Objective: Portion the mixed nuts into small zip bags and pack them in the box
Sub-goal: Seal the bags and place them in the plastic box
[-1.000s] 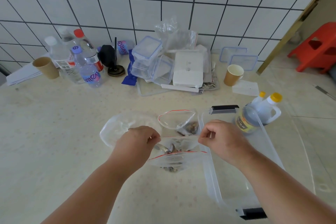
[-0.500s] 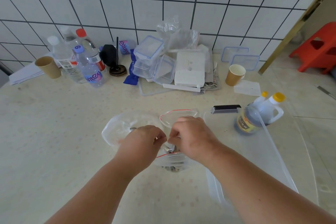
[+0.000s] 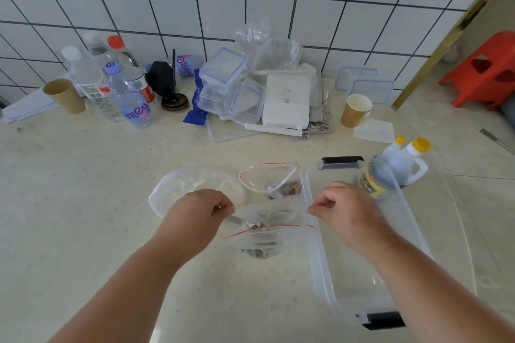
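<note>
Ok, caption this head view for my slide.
Both hands, left and right, pinch a small zip bag of nuts beside the clear box.

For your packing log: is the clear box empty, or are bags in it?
Empty: through the box walls only bare bottom shows; both nut bags lie outside it.

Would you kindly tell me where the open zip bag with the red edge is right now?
In the head view the open zip bag sits mid-table, just beyond the hands, between the plastic bowl on its left and the clear box on its right.

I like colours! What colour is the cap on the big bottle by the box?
Yellow cap, head view.
</note>
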A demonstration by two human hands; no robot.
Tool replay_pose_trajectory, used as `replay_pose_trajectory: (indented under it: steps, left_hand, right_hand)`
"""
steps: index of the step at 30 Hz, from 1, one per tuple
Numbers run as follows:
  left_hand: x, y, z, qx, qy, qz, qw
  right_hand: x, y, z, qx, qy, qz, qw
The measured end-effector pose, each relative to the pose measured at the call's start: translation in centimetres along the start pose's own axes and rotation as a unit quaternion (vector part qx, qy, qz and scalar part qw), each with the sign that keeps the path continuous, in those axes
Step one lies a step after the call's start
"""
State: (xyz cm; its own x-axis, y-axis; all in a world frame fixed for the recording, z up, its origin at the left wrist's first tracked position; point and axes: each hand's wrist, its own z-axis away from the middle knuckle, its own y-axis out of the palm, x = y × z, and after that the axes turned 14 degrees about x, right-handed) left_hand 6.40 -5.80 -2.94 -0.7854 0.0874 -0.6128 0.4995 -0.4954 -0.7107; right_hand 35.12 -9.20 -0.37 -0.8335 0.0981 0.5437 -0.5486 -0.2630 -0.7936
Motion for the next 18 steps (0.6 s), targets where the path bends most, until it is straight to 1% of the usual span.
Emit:
replay_pose_trajectory:
  steps: [2,4,7,14,18]
  left_hand:
    - [0.1,-0.3,0.2,0.022,0.015,-0.004,1.0]
    - [-0.1,-0.4,0.1,0.046,0.051,-0.026,0.997]
    - [-0.7,-0.7,-0.3,0.052,0.079,-0.028,0.995]
    - [-2.5,-1.5,-3.4,0.001,0.042,-0.066,0.997]
    - [-2.8,-1.7,-6.0,0.013,0.031,-0.089,0.995]
  right_hand:
    - [0.1,-0.1,0.1,-0.001,0.002,-0.026,1.0]
    - [0.6,0.0,-0.2,-0.005,-0.006,-0.026,1.0]
    - [1.7,0.0,-1.3,-0.018,-0.013,-0.02,1.0]
    - [2.7,0.2,-4.7,-0.023,-0.054,0.025,0.998]
    - [2.6,0.3,-6.4,-0.015,-0.066,0.079,0.995]
